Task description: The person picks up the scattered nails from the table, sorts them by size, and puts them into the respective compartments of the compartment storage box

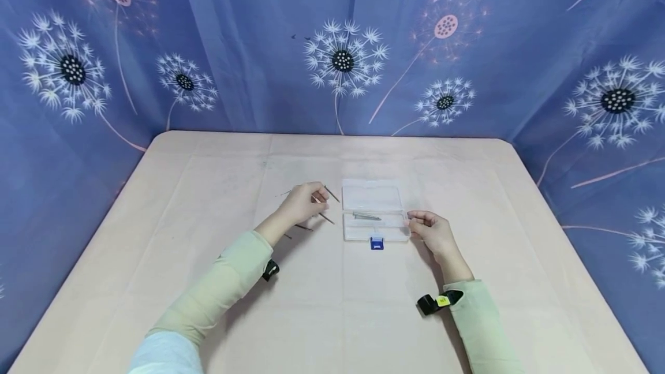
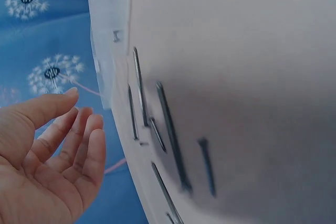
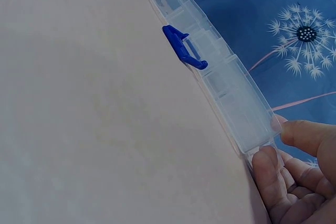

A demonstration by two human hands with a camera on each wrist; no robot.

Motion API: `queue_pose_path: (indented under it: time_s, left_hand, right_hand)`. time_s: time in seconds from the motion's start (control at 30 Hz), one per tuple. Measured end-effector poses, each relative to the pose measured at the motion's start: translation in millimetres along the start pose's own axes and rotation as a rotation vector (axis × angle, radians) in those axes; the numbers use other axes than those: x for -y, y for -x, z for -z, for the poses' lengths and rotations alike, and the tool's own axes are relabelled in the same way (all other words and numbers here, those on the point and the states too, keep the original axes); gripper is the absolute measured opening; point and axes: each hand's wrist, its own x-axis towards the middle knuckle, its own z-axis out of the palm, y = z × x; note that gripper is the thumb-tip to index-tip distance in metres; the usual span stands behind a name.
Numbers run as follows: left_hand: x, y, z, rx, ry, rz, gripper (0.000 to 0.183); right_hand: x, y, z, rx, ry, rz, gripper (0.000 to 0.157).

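A clear plastic box point(image 1: 372, 187) lies with its lid folded back on the table, a blue latch point(image 1: 377, 243) at its near edge. Silver nails point(image 1: 366, 217) lie in one of its compartments. My right hand point(image 1: 430, 233) grips the box's right end, with thumb and fingers pinching the wall point(image 3: 262, 148) in the right wrist view. To the left of the box, my left hand point(image 1: 303, 204) hovers over several loose nails point(image 2: 172, 135) of different lengths. Its fingers are loosely bent and nothing is between them in the left wrist view.
The table point(image 1: 312, 316) has a pale cloth over it. A blue curtain with dandelion prints point(image 1: 270, 45) hangs behind and at both sides. Each wrist wears a black camera, such as the right one point(image 1: 435, 303).
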Motion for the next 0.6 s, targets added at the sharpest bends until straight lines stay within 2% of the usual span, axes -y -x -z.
queue_pose_path:
  time_s: [0.3,0.6]
  left_hand:
    - [20.7,10.6,12.5,-0.024,-0.002,0.057,0.013]
    - [35.3,17.3,18.9,-0.059,-0.032,0.051,0.014]
  right_hand:
    - [-2.9,1.6,-0.4,-0.012,0.031,-0.008,0.039]
    - [-2.8,0.6,-0.8,-0.009,0.050,0.000,0.039]
